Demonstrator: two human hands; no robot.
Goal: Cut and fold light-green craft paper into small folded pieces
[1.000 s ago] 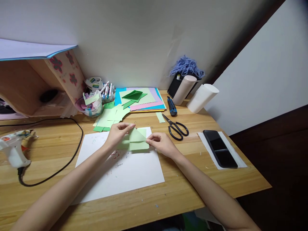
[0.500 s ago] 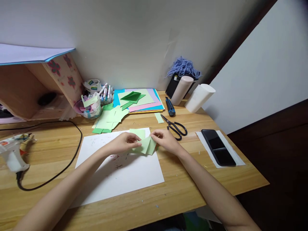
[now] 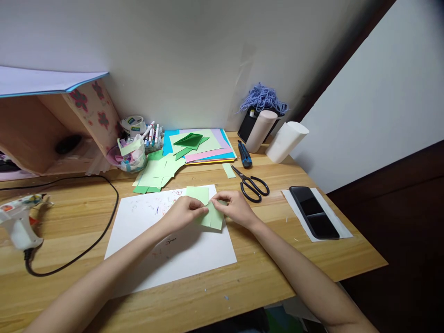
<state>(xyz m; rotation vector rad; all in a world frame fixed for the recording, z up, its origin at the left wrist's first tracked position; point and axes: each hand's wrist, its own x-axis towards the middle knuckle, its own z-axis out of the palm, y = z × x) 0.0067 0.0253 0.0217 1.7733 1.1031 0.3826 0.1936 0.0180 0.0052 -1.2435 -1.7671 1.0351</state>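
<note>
Left hand (image 3: 185,213) and right hand (image 3: 236,209) meet over white sheet (image 3: 180,254) on worktop (image 3: 69,217). Both grips narrow, fingertips pinched on folded green paper (image 3: 212,218), held between them near sheet's far edge. Green scrap (image 3: 198,192) lies just behind. Scissors (image 3: 253,186) near right hand; phone (image 3: 314,212) further right.
</note>
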